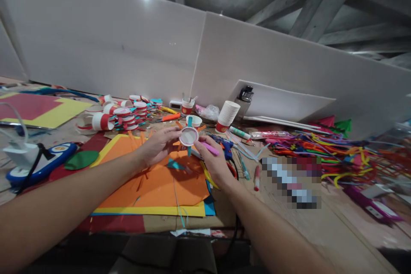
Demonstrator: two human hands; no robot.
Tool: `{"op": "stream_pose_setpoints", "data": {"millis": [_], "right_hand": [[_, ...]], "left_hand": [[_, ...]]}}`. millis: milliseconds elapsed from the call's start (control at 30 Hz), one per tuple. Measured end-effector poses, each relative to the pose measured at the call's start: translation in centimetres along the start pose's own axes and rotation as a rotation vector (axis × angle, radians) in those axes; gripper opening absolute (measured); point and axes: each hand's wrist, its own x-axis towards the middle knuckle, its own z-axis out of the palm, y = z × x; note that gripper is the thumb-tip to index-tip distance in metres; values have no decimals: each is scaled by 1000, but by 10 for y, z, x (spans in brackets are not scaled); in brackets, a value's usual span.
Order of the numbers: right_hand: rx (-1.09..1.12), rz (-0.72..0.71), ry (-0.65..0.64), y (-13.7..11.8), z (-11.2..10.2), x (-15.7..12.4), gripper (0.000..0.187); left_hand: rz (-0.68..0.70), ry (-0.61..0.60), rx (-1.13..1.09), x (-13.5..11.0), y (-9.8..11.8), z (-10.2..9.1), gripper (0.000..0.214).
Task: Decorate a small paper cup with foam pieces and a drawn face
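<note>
My left hand [159, 145] grips a cut paper cup piece [189, 136], white inside with a pink rim and a teal strip through it. My right hand [215, 162] is closed round a pink marker [209, 148] whose tip sits against the cup's right edge. Both hands hover over a stack of orange paper [157, 184] with yellow and blue sheets beneath. Orange paper strips lie around the cup.
Several red-and-white cup rings [123, 115] lie at the back left. A stack of paper cups [226, 116], a blue glue gun [224, 144], a red marker [256, 178] and a pile of coloured pipe cleaners [327, 150] are to the right. White foam boards wall the back.
</note>
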Motion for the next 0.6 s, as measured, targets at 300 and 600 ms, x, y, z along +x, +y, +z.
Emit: {"op": "stream_pose_setpoints", "data": {"millis": [300,600], "right_hand": [[121,115,4,8,2,3,33],[109,137,55,1,3,0,32]], "left_hand": [[-46,47,98,3,-3,-4,25],[-42,93,76,4,-5,-2,29]]}}
